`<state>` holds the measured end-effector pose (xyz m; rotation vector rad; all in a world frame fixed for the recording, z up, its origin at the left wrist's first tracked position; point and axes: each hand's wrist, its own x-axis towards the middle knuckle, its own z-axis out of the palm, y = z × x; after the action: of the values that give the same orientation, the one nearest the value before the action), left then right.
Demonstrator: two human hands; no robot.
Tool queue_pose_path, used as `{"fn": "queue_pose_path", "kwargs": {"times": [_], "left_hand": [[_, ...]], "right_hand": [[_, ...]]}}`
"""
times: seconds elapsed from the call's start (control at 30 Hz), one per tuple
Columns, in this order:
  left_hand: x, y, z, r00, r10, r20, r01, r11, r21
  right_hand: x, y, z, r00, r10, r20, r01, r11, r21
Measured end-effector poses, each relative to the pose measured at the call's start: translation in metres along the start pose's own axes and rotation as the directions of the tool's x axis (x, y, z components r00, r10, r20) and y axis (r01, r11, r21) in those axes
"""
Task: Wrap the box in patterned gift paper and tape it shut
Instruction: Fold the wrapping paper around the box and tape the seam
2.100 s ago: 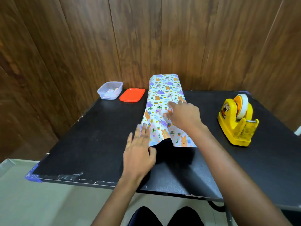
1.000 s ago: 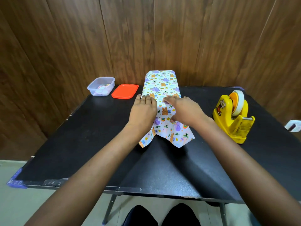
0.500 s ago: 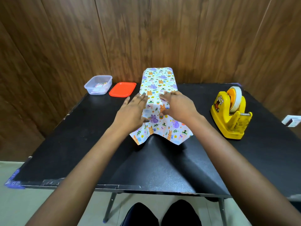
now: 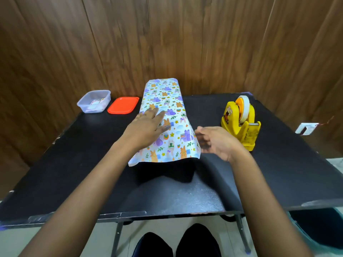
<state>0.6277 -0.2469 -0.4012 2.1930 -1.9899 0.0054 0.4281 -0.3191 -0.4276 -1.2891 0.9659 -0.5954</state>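
At mid-table, on the black tabletop (image 4: 74, 164), the patterned gift paper (image 4: 167, 101) lies lengthwise, running away from the person. Its far end curls up against the wood-panelled wall (image 4: 204, 43). Its near edge is lifted off the surface, with shadow under it. The box is not visible (the paper stands raised and hides whatever is beneath).

Left hand (image 4: 146, 127): flat on the paper's left half, fingers straight, pressing, grasping nothing.

Right hand (image 4: 215, 140): just beside the paper's right edge, between it and the yellow tape dispenser (image 4: 246, 136). Fingers are loosely curved and hold nothing (motion blur; contact with the paper edge cannot be told).

The dispenser stands upright, right of the paper, and carries a tape roll (image 4: 244, 108).

Far-left corner: a clear plastic container (image 4: 93, 102) with small items inside. An orange lid (image 4: 123, 105) lies flat beside it, near the paper's left edge.
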Motion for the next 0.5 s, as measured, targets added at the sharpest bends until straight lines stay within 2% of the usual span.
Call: {"fn": "queue_pose_path", "kwargs": {"times": [0.1,0.27,0.4,0.43,0.5], "left_hand": [[0.001,0.004,-0.001,0.999,-0.049,-0.008,0.050,0.999,0.023],[-0.002,0.006,0.001,0.998,-0.067,-0.020,0.068,0.994,0.083],[-0.001,0.005,0.001,0.997,-0.069,-0.034,0.073,0.992,0.107],[0.000,0.005,0.001,0.997,-0.071,-0.031,0.074,0.991,0.109],[0.000,0.005,0.001,0.997,-0.074,-0.026,0.076,0.991,0.109]], "right_hand": [[-0.006,0.016,0.002,0.999,0.025,0.032,-0.029,0.991,0.129],[-0.005,0.032,0.010,0.995,0.086,-0.045,-0.071,0.963,0.261],[-0.012,0.047,0.018,0.998,-0.020,0.055,-0.006,0.904,0.428],[-0.014,0.054,0.020,0.998,-0.066,0.025,0.051,0.925,0.375],[-0.013,0.064,0.027,0.987,-0.136,-0.089,0.148,0.977,0.155]]}}
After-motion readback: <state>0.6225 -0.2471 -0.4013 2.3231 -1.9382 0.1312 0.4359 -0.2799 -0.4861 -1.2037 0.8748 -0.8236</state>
